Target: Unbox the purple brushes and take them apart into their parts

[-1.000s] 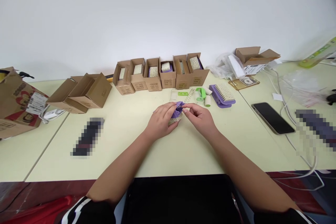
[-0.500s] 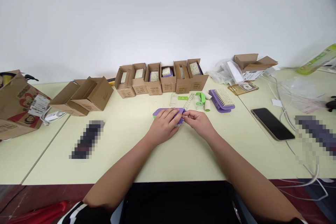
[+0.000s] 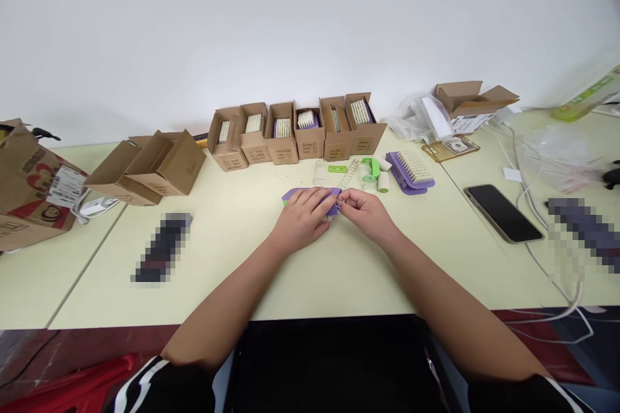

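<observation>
A purple brush (image 3: 296, 195) lies bristles-down on the pale table (image 3: 232, 251) in front of me. My left hand (image 3: 303, 219) rests on top of it, fingers curled over its back. My right hand (image 3: 367, 213) is at the brush's right end, fingertips pinched together on something small that I cannot make out. Just behind the hands lie a metal spring (image 3: 347, 174), a small green plate (image 3: 337, 169), a green clip (image 3: 372, 169), a white roller (image 3: 383, 182) and a clear plastic piece (image 3: 319, 172).
A second purple brush (image 3: 411, 171) lies bristles-up at right. A row of small open cartons (image 3: 295, 132) holding brushes stands at the back. Flat cartons (image 3: 155, 168) and a printed box (image 3: 31, 190) sit left. A phone (image 3: 504, 213) and white cables (image 3: 537, 206) lie right.
The purple brush was tilted up between both hands; it now lies flat under my left hand. My right hand has stayed pinched at its right end.
</observation>
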A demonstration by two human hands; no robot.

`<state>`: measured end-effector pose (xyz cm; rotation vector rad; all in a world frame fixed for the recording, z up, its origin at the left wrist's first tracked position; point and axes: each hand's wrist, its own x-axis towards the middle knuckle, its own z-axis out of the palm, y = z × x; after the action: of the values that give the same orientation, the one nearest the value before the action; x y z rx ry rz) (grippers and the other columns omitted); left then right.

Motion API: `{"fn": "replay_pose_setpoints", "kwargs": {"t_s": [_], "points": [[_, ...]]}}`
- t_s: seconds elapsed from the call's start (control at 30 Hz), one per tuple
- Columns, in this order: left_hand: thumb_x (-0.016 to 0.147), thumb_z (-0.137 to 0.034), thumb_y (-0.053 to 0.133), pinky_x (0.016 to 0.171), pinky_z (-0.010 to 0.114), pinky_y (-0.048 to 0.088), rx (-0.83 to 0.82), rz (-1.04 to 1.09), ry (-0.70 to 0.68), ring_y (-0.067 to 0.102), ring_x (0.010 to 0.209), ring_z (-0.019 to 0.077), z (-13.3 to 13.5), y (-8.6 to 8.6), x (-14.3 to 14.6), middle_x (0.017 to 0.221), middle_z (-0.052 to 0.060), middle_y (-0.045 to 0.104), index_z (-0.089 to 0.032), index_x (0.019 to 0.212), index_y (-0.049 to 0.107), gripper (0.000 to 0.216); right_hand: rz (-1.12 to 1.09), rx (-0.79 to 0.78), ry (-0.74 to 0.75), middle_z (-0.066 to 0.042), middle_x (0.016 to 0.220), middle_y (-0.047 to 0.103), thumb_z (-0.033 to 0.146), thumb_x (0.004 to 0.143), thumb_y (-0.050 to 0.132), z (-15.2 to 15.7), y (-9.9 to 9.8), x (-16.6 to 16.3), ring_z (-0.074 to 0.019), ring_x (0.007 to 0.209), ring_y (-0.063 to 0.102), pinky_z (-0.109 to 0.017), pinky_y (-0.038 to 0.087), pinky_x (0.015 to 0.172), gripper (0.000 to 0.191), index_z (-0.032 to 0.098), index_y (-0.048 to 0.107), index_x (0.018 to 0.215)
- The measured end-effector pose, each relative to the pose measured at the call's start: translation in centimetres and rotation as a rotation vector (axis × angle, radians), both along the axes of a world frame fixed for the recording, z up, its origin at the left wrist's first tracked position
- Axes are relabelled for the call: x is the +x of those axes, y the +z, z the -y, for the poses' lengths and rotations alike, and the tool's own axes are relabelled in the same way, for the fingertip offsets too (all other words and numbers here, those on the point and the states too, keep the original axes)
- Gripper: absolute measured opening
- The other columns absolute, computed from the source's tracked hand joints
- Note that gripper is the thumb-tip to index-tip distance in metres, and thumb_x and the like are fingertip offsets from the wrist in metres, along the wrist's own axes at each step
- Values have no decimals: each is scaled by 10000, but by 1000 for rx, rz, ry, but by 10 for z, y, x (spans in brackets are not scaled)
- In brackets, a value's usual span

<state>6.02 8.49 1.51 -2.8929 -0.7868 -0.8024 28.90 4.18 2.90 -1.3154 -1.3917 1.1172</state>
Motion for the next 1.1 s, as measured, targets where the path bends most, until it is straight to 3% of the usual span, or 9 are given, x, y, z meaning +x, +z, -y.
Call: {"fn": "replay_pose_setpoints", "kwargs": {"t_s": [0.23,0.4,0.53,0.67,0.83,1.1], "points": [[1020,-299,685,1198,508,501,-94,58,153,632,1461,341,-5,10,-11,1586,137,658,-260,1652,488,663,-138,87,-258,75,601,441,413,912,759,-2,-2,17,-121,541,342,-273,266,535,208,247,639,875],[1027,-348,695,1206,507,500,-123,114,272,629,1462,337,-10,11,-18,1594,133,651,-261,1634,489,647,-290,122,-474,64,571,507,323,883,744,-5,7,25,-121,506,420,-258,345,488,141,250,632,837],[1032,-363,695,1204,498,495,-112,145,324,622,1465,331,-13,10,-20,1593,134,650,-250,1623,486,638,-375,111,-560,55,632,596,370,896,765,-10,7,27,-111,494,509,-255,432,491,181,248,639,852],[1034,-383,699,1194,486,498,-110,160,360,625,1459,325,-14,9,-20,1592,136,649,-248,1622,486,640,-438,59,-582,28,746,734,468,895,815,-14,0,26,-126,543,665,-256,539,544,283,250,637,924],[1038,-401,695,1183,484,495,-125,113,356,623,1454,327,-13,11,-19,1592,135,650,-246,1621,502,633,-433,25,-517,-45,994,855,527,913,826,-14,-7,17,-191,769,832,-298,648,706,342,249,645,1000],[1027,-401,710,1175,496,498,-122,139,343,628,1449,343,-14,10,-19,1583,143,655,-262,1632,500,655,-403,50,-353,-98,1420,787,550,950,795,-9,-9,2,-263,1152,833,-376,677,890,376,277,624,1145]]}}
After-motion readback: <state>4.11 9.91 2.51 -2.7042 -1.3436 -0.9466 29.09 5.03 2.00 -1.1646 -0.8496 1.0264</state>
